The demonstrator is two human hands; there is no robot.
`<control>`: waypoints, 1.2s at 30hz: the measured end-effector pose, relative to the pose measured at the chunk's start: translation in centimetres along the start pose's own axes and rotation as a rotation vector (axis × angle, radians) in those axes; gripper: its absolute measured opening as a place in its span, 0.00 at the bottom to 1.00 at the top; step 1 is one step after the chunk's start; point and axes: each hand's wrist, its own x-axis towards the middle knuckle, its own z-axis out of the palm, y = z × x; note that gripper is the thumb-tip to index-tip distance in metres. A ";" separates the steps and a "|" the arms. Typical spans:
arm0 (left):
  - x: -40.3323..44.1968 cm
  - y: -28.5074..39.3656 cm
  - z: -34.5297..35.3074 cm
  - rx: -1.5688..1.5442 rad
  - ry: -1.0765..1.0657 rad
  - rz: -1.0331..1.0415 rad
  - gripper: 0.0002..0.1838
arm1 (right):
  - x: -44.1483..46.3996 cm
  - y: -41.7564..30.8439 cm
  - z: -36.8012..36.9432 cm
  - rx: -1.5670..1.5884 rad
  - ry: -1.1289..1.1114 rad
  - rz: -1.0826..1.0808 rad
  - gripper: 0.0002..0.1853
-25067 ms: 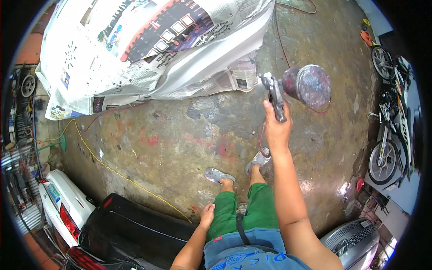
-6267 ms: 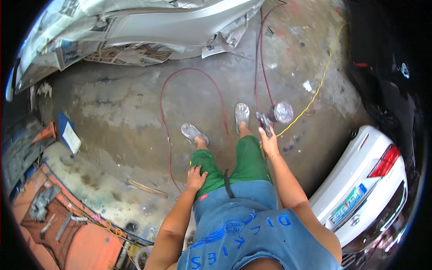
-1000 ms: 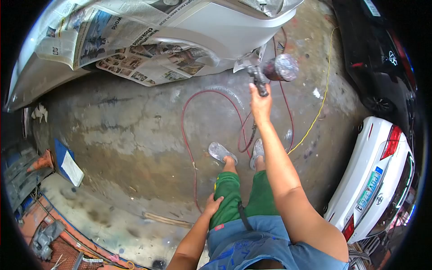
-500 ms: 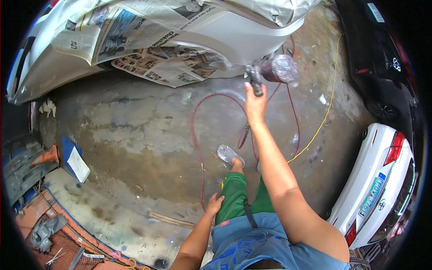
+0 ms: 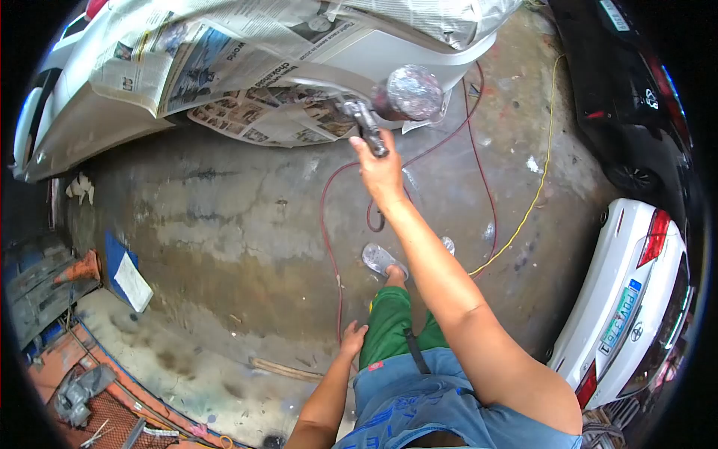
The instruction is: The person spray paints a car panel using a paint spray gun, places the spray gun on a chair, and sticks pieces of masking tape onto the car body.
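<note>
Probably rigid and top-heavy beyond the right hand [image 5: 382,176], the spray gun [image 5: 366,124] suits this handle grasp. The left hand [image 5: 353,339] hangs empty.

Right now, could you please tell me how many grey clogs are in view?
2. One clog is on the left foot; part of the other clog shows just right of the right forearm, which hides the rest.

Right arm [image 5: 441,266] extended forward, slanting inward toward the body's midline, elbow slightly bent, right hand [image 5: 380,176] curled in a grip; left arm [image 5: 325,396] lowered, left hand [image 5: 353,338] loosely uncurled at left thigh [image 5: 385,318].
</note>
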 end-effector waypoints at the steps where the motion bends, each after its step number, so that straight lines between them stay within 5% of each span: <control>1: 0.2 -0.1 -0.1 0.016 0.003 0.015 0.40 | 0.6 0.6 -1.4 -0.045 0.029 0.011 0.25; 11: 0.5 1.6 -1.3 0.046 0.032 0.022 0.39 | 7.4 8.2 -16.3 -0.031 0.340 -0.020 0.17; 15: 0.9 1.5 -1.2 0.020 0.034 0.018 0.39 | 7.0 5.4 -17.9 -0.033 0.404 0.082 0.16; 25: 0.3 4.8 -0.7 0.039 0.085 0.080 0.39 | 3.9 -2.2 -10.1 0.063 0.108 0.029 0.29; 31: 0.3 7.0 -0.1 -0.022 0.124 0.118 0.39 | 1.8 -7.3 -9.8 0.190 -0.135 0.105 0.29; 36: 0.0 9.0 0.4 -0.012 0.147 0.098 0.38 | 5.6 -3.8 -13.8 0.096 0.013 0.028 0.19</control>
